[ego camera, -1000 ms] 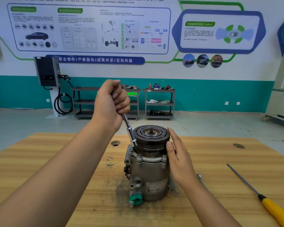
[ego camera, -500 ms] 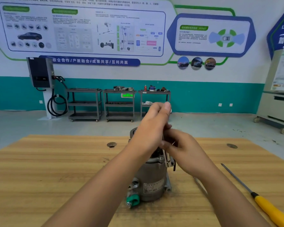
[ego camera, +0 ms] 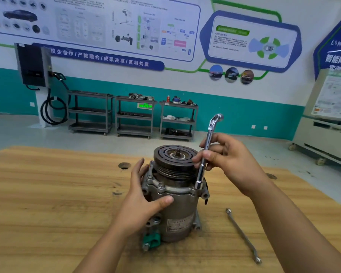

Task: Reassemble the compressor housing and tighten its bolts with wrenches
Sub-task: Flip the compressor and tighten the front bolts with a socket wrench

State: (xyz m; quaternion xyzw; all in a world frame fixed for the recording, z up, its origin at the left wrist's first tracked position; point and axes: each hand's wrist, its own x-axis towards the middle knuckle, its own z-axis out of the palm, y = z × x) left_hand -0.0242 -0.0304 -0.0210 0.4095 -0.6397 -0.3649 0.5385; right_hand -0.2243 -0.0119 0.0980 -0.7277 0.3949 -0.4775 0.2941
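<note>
The grey metal compressor (ego camera: 180, 215) stands upright on the wooden table (ego camera: 47, 203), its dark grooved pulley (ego camera: 175, 160) on top and a green cap (ego camera: 151, 240) at its base. My right hand (ego camera: 228, 160) grips a chrome socket wrench (ego camera: 206, 152) held nearly upright, and the socket end sits on a bolt at the housing's right flange. My left hand (ego camera: 144, 196) rests against the compressor's left side, fingers spread and thumb across the front of the body.
A long double-ended wrench (ego camera: 243, 235) lies on the table right of the compressor. Round holes (ego camera: 124, 165) mark the tabletop at the back. Beyond the table stand metal shelving carts (ego camera: 135, 117), a wall charger with a cable (ego camera: 34, 66) and a cabinet on wheels (ego camera: 327, 138).
The socket wrench passed from my left hand to my right hand and moved from the housing's left side to its right flange. My left hand now braces the left side. The camera tilted.
</note>
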